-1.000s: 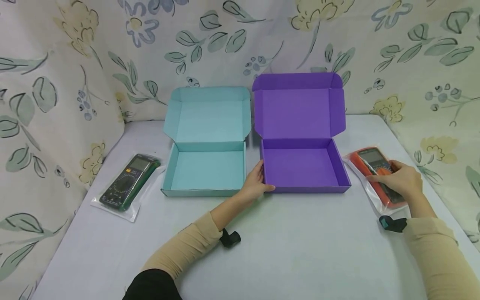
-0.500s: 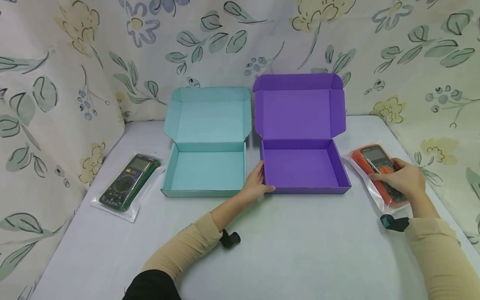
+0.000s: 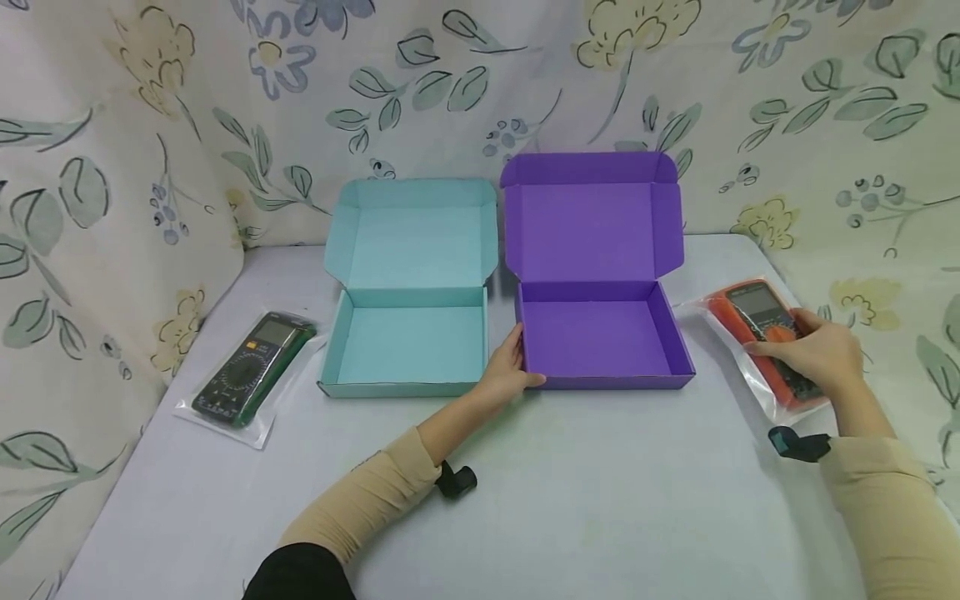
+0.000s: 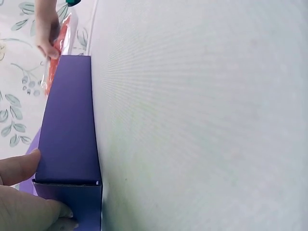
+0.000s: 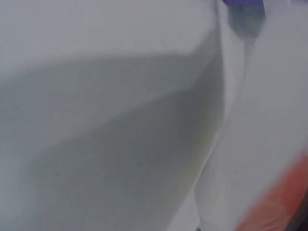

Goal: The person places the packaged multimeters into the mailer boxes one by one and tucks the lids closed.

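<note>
My left hand [image 3: 504,371] holds the front left corner of an open purple cardboard box [image 3: 600,333]. In the left wrist view, the thumb and fingers lie on either side of that corner of the box [image 4: 70,120]. My right hand [image 3: 828,350] grips an orange multimeter [image 3: 761,312] in a clear plastic bag, to the right of the purple box. It appears raised off the table, with shadow under it in the right wrist view, where only a blurred strip of the orange multimeter [image 5: 279,202] shows. The inside of the purple box is bare.
An open light-blue box [image 3: 412,342] stands just left of the purple one, lid up. Farther left lies a dark green multimeter [image 3: 251,371] in a clear bag. White cloth covers the table [image 3: 600,500]; a floral curtain [image 3: 420,100] hangs behind.
My right hand has shifted slightly right and upward with the bagged orange multimeter. My left hand keeps its hold on the purple box, and the boxes stay in place.
</note>
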The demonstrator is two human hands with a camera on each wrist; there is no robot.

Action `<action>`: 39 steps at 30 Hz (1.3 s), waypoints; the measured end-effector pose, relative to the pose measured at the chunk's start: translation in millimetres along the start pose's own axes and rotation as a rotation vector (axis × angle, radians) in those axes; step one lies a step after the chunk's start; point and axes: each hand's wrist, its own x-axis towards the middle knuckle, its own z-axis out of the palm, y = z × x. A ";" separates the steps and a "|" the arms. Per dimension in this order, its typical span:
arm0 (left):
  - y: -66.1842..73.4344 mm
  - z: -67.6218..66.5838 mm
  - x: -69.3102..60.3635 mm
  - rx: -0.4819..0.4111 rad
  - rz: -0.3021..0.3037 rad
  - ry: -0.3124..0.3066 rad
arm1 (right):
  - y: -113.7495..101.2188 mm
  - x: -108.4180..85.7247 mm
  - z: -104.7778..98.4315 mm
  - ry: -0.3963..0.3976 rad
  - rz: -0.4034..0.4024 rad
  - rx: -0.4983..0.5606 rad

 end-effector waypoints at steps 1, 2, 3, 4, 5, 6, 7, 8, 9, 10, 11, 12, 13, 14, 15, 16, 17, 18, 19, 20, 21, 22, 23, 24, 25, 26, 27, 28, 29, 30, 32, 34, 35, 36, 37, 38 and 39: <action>0.0 0.0 -0.2 0.000 0.003 0.000 | -1.0 -0.7 -1.6 0.001 -0.001 -0.004; 0.1 0.0 -0.4 0.002 0.003 0.000 | -2.2 -1.3 -3.2 0.003 -0.002 -0.006; 0.1 0.1 -0.4 0.003 0.005 0.000 | -3.5 -1.9 -4.7 0.004 -0.003 -0.007; 0.3 0.1 -0.6 0.006 0.006 -0.001 | -4.9 -2.4 -6.2 0.006 -0.008 -0.009; 0.4 0.2 -0.7 0.006 0.005 0.000 | -6.2 -2.9 -7.5 0.008 -0.014 -0.008; 0.5 0.2 -0.7 0.008 0.004 0.001 | -7.7 -3.3 -8.6 0.010 -0.020 -0.009; 0.3 0.3 -0.6 0.007 0.004 0.002 | -9.3 -3.5 -9.4 0.012 -0.028 -0.006; 0.3 0.3 -0.5 0.005 0.002 0.002 | -10.6 -3.7 -10.1 0.018 -0.039 0.000; 0.1 0.2 -0.2 0.003 0.003 0.002 | -11.9 -3.8 -10.7 0.023 -0.050 0.006; -0.1 0.0 -0.1 0.004 0.001 0.003 | -13.3 -3.7 -11.1 0.028 -0.061 0.013; -0.3 -0.1 0.1 0.002 0.000 0.003 | -14.6 -3.8 -11.3 0.032 -0.069 0.021; -0.6 -0.2 0.5 0.002 0.002 0.003 | -15.9 -3.7 -11.7 0.037 -0.077 0.028; -1.0 -0.4 0.7 0.002 0.005 0.003 | -17.1 -3.6 -12.0 0.040 -0.084 0.034; -1.0 -0.4 0.4 0.004 0.007 0.003 | -18.4 -3.6 -12.4 0.042 -0.091 0.037; -1.1 -0.5 0.3 0.008 0.008 0.003 | -19.8 -3.7 -12.7 0.041 -0.093 0.038; -0.9 -0.5 0.0 0.011 0.008 0.003 | -21.4 -3.8 -12.8 0.039 -0.097 0.038; -0.8 -0.5 -0.2 0.011 0.008 0.003 | -23.0 -4.0 -12.8 0.037 -0.101 0.035; -0.6 -0.5 -0.5 0.014 0.007 0.003 | -24.6 -4.0 -12.9 0.035 -0.105 0.029; -0.6 -0.5 -0.7 0.014 0.007 0.002 | -26.6 -4.2 -12.8 0.032 -0.108 0.027; -0.5 -0.5 -0.8 0.015 0.006 0.001 | -28.5 -4.5 -12.5 0.031 -0.113 0.023; -0.5 -0.6 -0.7 0.014 0.005 -0.001 | -30.6 -4.9 -12.2 0.028 -0.115 0.024; -0.7 -0.6 -0.5 0.012 0.005 -0.001 | -32.5 -5.3 -12.0 0.026 -0.119 0.026; -0.8 -0.7 -0.2 0.012 0.005 -0.002 | -34.7 -5.6 -11.8 0.026 -0.123 0.028; -1.0 -0.7 0.2 0.010 0.005 -0.004 | -36.9 -5.7 -11.6 0.024 -0.128 0.029; -1.3 -0.9 0.7 0.007 0.005 -0.004 | -39.2 -5.7 -11.1 0.023 -0.134 0.033; -1.4 -0.9 0.8 0.007 0.004 -0.004 | -41.4 -5.6 -10.6 0.025 -0.140 0.033; -1.6 -1.0 1.2 0.004 0.002 -0.004 | -43.2 -5.4 -10.3 0.020 -0.146 0.040; -1.6 -1.0 1.3 0.004 0.001 -0.003 | -45.2 -5.1 -10.1 0.016 -0.154 0.042; -1.6 -1.2 1.5 0.005 -0.001 -0.004 | -47.5 -4.9 -9.7 0.013 -0.161 0.044; -1.5 -1.2 1.7 0.005 -0.001 -0.005 | -49.6 -4.7 -9.3 0.011 -0.167 0.041; -0.7 -0.9 1.2 0.007 0.000 -0.005 | -53.5 -4.3 -8.5 0.005 -0.181 0.040; -0.5 -0.8 1.5 0.009 0.001 -0.006 | -57.8 -3.8 -7.1 -0.004 -0.199 0.035; -0.4 -0.6 1.6 0.008 0.002 -0.006 | -59.8 -3.5 -6.2 -0.008 -0.208 0.032; -0.4 -0.5 1.6 0.006 0.002 -0.005 | -61.8 -3.1 -5.0 -0.006 -0.221 0.031; -0.3 -0.4 1.3 0.003 0.002 -0.004 | -63.7 -2.8 -3.9 -0.005 -0.235 0.030; -0.8 -0.4 1.7 0.002 0.003 -0.004 | -65.7 -2.7 -2.6 0.000 -0.249 0.028; -0.7 -0.4 1.5 0.000 0.003 -0.005 | -67.6 -3.1 -1.3 0.001 -0.259 0.024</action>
